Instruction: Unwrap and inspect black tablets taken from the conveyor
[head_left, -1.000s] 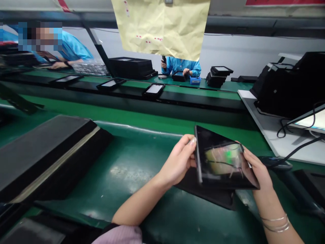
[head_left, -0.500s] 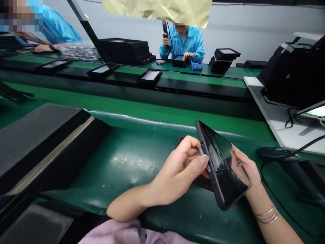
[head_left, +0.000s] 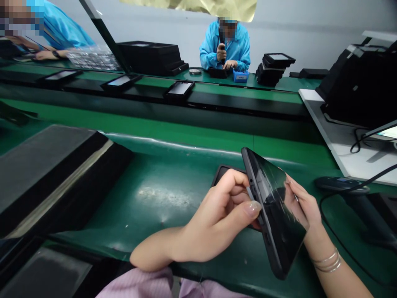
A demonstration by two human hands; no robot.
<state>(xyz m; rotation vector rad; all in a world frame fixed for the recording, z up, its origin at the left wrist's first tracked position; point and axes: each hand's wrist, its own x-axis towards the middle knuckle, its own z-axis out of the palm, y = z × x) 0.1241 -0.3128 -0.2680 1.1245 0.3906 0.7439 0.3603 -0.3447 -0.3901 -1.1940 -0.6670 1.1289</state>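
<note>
Left hand (head_left: 220, 219) is curled nearly shut around a slim grey pin (head_left: 249, 193), its tip right at the side edge of a black tablet (head_left: 276, 211), while the right hand (head_left: 304, 203) grips the tablet's far edge, fingers behind it. Tablet's tilted up on edge over the green desk (head_left: 161, 211). Versus half a second back, its bottom corner sits lower and more of a black tray (head_left: 225, 174) shows behind the left hand. Co-worker (head_left: 225, 47) opposite has dropped a black handheld tool (head_left: 221, 51) to chest height.
</note>
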